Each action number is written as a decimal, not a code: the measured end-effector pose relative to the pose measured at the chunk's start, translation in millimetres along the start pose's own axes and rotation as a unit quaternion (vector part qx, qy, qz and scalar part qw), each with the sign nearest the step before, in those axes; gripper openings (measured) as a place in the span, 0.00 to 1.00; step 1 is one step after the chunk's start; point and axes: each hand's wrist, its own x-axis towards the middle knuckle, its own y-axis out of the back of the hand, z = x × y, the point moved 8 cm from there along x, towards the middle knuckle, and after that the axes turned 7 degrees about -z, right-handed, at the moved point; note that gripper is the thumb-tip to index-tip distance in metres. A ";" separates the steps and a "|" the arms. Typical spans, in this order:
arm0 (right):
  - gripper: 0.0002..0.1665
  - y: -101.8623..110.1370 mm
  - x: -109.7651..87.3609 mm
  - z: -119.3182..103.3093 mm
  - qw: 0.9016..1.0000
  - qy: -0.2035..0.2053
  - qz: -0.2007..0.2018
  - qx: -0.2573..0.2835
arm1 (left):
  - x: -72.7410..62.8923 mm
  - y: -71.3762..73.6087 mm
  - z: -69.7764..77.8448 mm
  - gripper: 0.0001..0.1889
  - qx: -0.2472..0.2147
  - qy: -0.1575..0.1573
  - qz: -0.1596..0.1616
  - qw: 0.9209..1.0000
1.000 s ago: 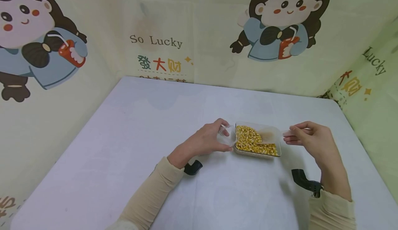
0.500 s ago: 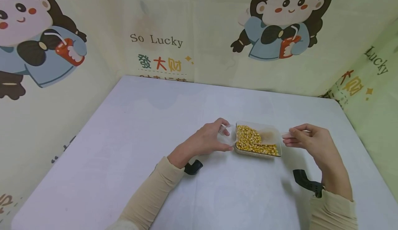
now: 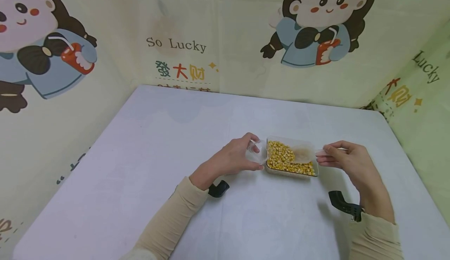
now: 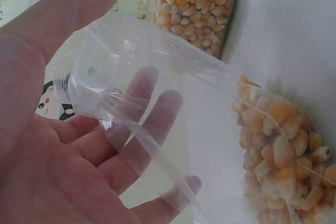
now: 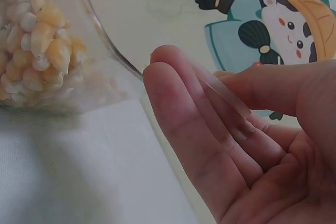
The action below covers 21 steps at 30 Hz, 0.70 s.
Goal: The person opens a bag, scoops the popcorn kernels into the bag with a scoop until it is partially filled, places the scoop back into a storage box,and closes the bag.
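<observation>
A clear rectangular container (image 3: pixel 290 176) of yellow corn kernels (image 3: pixel 280 155) sits on the table. My right hand (image 3: pixel 348 159) is at its right side, pinching the thin clear handle (image 5: pixel 223 92) of a translucent scoop (image 3: pixel 303 154) between thumb and fingers. The scoop's blade lies over the kernels in the container's right part. To the left, my left hand (image 3: pixel 233 154) curves around the open mouth of a clear plastic bag (image 4: pixel 128 72), its fingers showing through the film. Corn kernels (image 4: pixel 283 156) fill the bag's lower end.
A white table (image 3: pixel 158 143) spreads around the hands. Patterned cloth (image 3: pixel 242 57) with cartoon figures and lettering hangs at the back and sides. Black curved mounts (image 3: pixel 342 203) stick out by both wrists, over beige sleeves (image 3: pixel 172 213).
My right hand has shifted slightly left, and the scoop's blade has moved with it over the kernels. The left hand and bag have stayed in place.
</observation>
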 end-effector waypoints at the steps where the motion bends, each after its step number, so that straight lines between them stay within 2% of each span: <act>1: 0.27 -0.5 0.7 0.6 1.000 -0.001 -0.001 0.003 | 0.1 0.1 0.1 0.37 0.001 -0.001 0.000 1.000; 6: 0.27 -2.1 2.5 2.9 1.000 -0.005 -0.001 0.003 | -0.2 0.7 0.6 0.37 0.004 -0.002 0.001 1.000; 13: 0.31 -9.4 7.2 7.7 0.999 -0.020 -0.019 0.032 | -1.5 0.7 2.2 0.37 0.001 -0.007 -0.004 1.000; 17: 0.28 -11.3 9.7 10.0 0.995 -0.014 -0.030 0.095 | -1.5 1.3 2.3 0.37 0.002 -0.009 -0.003 1.000; 21: 0.21 -12.8 10.9 10.4 0.985 0.003 -0.042 0.167 | -1.9 1.9 2.4 0.36 0.004 -0.010 -0.003 1.000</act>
